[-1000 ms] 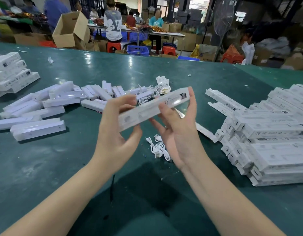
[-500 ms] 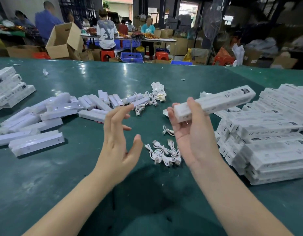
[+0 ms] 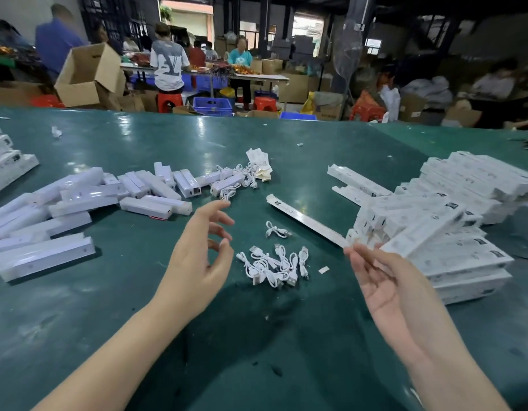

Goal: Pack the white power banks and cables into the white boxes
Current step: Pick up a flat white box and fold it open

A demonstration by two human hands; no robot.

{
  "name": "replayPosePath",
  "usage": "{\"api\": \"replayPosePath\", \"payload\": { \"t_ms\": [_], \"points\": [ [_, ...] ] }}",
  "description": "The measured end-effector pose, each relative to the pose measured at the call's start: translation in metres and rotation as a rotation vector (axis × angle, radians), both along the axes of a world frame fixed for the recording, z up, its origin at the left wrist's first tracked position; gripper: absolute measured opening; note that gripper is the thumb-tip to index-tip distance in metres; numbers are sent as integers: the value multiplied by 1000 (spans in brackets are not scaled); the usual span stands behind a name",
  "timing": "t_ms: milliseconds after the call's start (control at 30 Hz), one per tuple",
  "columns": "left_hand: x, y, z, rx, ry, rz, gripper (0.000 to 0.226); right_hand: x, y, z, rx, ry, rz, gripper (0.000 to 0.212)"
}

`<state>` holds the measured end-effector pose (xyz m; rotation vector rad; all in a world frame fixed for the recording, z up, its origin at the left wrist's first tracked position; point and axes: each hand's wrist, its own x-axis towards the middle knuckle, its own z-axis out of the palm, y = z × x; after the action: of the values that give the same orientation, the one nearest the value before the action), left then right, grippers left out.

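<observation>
Both hands are over the green bench [image 3: 114, 307] and neither is holding anything. Left hand [image 3: 197, 256] floats with fingers loosely spread and a bit curled, thumb near the fingertips. Right hand [image 3: 384, 286] is palm-up, fingers relaxed, its fingertips right at the edge of the stack of white boxes [image 3: 452, 229] on the right — can't tell if they actually touch. Between the hands sits a little heap of white cables [image 3: 274, 265], with one loose cable [image 3: 276, 229] just behind it. The white power banks [image 3: 87, 197] are scattered on the left, and a flattened box [image 3: 304, 219] lies near the middle.
</observation>
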<state>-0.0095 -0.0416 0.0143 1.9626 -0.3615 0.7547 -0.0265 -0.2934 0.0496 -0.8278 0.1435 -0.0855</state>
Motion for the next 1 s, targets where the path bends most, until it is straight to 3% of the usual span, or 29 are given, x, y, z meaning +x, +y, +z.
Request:
{"api": "replayPosePath", "payload": {
  "t_ms": [167, 333, 433, 667, 767, 867, 1000],
  "points": [
    [-1, 1, 0, 34, 55, -16, 57, -4, -9, -2, -22, 6, -12, 8],
    [-1, 2, -1, 38, 95, -27, 50, 5, -16, 1, -137, 234, 33, 37],
    [-2, 2, -1, 66, 119, -37, 46, 10, -18, 1, -167, 303, 48, 39],
    [-2, 1, -1, 143, 198, -75, 39, 18, -33, 12, 197, 299, 362, 35],
    [-4, 0, -1, 159, 231, -84, 37, 19, -33, 10, 240, 298, 410, 39],
    [-4, 0, -1, 187, 269, -79, 35, 22, -24, 5, 102, 305, 439, 55],
    [-4, 1, 0, 265, 303, -51, 25, 33, 5, -1, -453, 141, 450, 28]
  ]
}}
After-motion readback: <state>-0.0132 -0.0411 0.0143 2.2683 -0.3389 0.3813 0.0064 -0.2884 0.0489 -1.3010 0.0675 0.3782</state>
